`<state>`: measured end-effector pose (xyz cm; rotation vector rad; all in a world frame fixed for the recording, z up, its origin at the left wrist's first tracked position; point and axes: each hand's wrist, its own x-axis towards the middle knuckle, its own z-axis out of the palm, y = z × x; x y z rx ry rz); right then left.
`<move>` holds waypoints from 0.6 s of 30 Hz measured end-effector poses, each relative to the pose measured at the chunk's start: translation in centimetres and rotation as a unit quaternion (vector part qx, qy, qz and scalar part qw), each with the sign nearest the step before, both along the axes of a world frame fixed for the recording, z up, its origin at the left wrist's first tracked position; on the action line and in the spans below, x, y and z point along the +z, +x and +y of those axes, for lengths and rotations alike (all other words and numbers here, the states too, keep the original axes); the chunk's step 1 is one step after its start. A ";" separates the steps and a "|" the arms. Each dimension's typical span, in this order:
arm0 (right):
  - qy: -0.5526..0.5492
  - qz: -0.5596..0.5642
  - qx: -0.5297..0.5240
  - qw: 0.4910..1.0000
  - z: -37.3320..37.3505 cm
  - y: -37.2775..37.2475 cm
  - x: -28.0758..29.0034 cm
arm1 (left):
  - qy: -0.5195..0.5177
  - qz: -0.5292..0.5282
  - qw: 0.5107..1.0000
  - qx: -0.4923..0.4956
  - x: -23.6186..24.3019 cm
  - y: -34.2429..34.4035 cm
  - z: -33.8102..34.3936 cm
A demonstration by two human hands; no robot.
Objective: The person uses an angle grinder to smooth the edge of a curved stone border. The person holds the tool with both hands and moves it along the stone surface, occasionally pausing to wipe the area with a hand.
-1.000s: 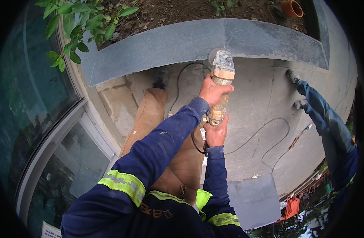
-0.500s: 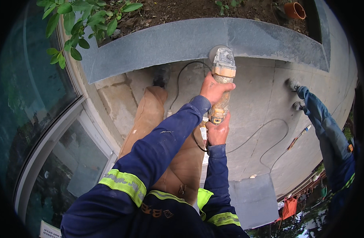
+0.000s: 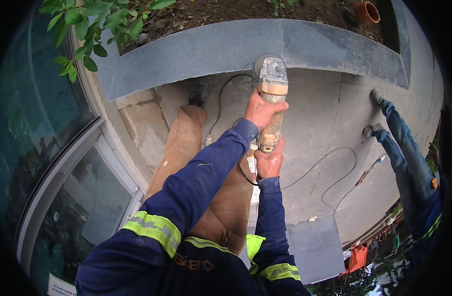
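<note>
A dusty angle grinder [image 3: 273,89] with an orange-tan body lies between both my hands, its head pointing away from me. My left hand [image 3: 259,111] is wrapped round the middle of its body, thumb across the top. At the rear end, my right hand [image 3: 269,162] grips the handle; most of its fingers are hidden underneath. The round disc [image 3: 262,63] rests at or just over the near edge of a grey stone slab [image 3: 201,61]; exact contact is hard to tell. A dark cord [image 3: 220,106] loops beside the tool.
The slab borders a soil bed [image 3: 206,14] with a terracotta pot [image 3: 366,12]. Leafy branches [image 3: 95,24] overhang at upper left, beside a glass window [image 3: 38,98]. A person's legs [image 3: 398,133] stand at right. A cable [image 3: 354,163] crosses the paving near a loose grey slab [image 3: 314,246].
Both hands and the grinder have shifted slightly left along the slab edge. At right, the other person's one foot has moved away from their other foot, farther forward.
</note>
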<state>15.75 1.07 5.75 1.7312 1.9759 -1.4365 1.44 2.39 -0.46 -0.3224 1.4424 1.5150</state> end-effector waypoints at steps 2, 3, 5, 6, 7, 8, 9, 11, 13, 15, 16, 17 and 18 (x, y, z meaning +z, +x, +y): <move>0.002 -0.006 -0.015 1.000 0.0 0.0 -0.2 | 0.006 0.003 1.000 0.003 0.0 0.4 0.5; 0.003 -0.007 -0.014 1.000 0.0 0.0 -0.1 | 0.009 0.003 1.000 0.006 -0.2 0.5 0.7; 0.003 -0.009 -0.012 1.000 -0.2 0.3 0.3 | -0.008 0.009 1.000 -0.012 -0.8 1.1 0.2; 0.001 -0.009 -0.010 1.000 -0.2 0.4 0.5 | -0.018 0.013 1.000 -0.021 -1.2 1.6 0.0; -0.005 -0.008 -0.005 1.000 -0.2 0.3 0.9 | -0.028 0.006 1.000 -0.013 -1.5 2.0 -0.3; -0.012 -0.018 -0.004 1.000 -0.2 0.6 0.9 | -0.035 0.000 0.999 -0.009 -1.1 2.3 -0.5; -0.018 -0.027 -0.002 0.999 -0.2 1.0 0.7 | -0.043 -0.006 0.999 -0.004 -0.8 2.3 -0.6; -0.023 -0.033 0.002 0.999 -0.2 0.9 0.8 | -0.028 -0.011 0.999 0.015 -0.2 1.7 -0.7; -0.011 -0.017 0.017 1.000 0.3 0.5 0.7 | -0.014 -0.031 0.999 0.021 0.5 0.8 -0.2; -0.003 -0.011 0.018 1.000 0.7 -0.1 0.4 | -0.015 -0.002 1.000 0.003 0.7 -0.2 0.5; -0.006 -0.007 0.009 1.000 0.7 -0.5 0.8 | -0.015 0.012 1.000 -0.006 0.9 -0.5 0.8; -0.008 -0.005 0.003 1.000 1.0 -1.1 1.4 | 0.002 -0.006 1.000 0.007 0.7 -0.7 1.2; -0.011 -0.002 -0.003 1.000 1.2 -1.6 1.7 | -0.005 -0.010 1.000 0.003 0.6 -0.6 1.1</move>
